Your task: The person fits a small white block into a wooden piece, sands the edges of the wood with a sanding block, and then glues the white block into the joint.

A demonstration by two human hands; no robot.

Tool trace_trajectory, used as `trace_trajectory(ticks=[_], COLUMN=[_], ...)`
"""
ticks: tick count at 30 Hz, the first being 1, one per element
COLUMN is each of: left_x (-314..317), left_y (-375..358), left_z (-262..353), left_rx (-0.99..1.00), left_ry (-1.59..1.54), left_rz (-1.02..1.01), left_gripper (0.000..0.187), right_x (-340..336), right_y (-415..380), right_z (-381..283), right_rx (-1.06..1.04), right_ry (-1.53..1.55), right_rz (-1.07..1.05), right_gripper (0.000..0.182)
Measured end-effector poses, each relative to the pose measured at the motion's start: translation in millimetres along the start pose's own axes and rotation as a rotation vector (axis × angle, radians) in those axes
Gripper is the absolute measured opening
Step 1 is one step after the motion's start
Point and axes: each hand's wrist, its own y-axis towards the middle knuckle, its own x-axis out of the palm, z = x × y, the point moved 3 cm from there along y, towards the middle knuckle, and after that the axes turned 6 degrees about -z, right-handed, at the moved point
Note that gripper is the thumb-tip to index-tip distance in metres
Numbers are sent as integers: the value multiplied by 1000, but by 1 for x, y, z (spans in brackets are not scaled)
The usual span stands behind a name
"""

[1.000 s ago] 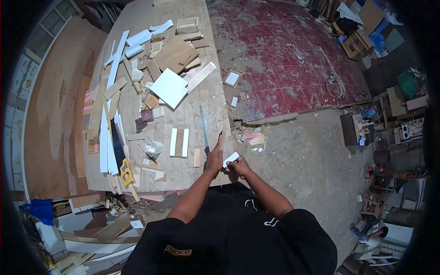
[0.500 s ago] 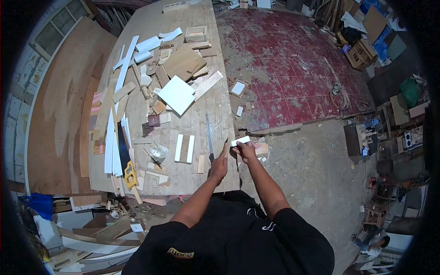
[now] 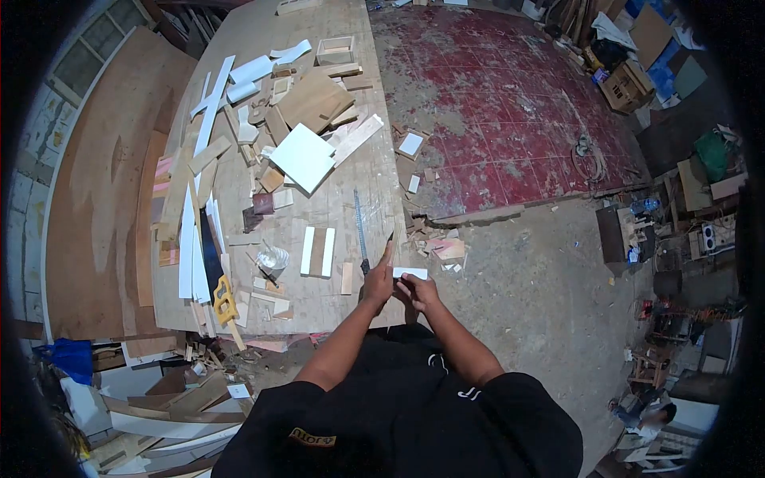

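Note:
My right hand grips a small white block near the front right edge of the workbench. Close beside it, my left hand is closed around a thin, dark-tipped stick that looks like a pencil; its exact kind is too small to tell. A metal ruler with a dark end lies on the bench just beyond my left hand. To the left lie a small wood strip and a wooden piece with white side strips.
A handsaw with a yellow handle lies at the bench's left, near a clear plastic cup. A white square panel rests among wood offcuts. Beyond the right edge is a floor with red tiles. A person is at far right.
My right hand has brought the white block left and nearer to me, close against my left hand. The left hand has shifted slightly left, still with the thin stick.

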Motion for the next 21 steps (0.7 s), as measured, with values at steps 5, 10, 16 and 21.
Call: trace_trajectory(ticks=[5,10,16,21], left_x=[6,3,-7,-5], left_y=[4,3,0,1], left_z=[-14,-10,2,-1], left_rx=[54,79,-71,-44], left_ry=[-42,-58,-47,-30], left_rz=[39,63,-75,-50], left_gripper=[53,53,54,54], right_x=[-5,0,-4,18], right_y=[9,10,11,8], right_z=[-13,-18,4,-14], right_rx=[-23,-67,-140,-238], right_ry=[2,173,-655,-430], right_rz=[-35,-45,14,-10], right_gripper=[30,20,16,33])
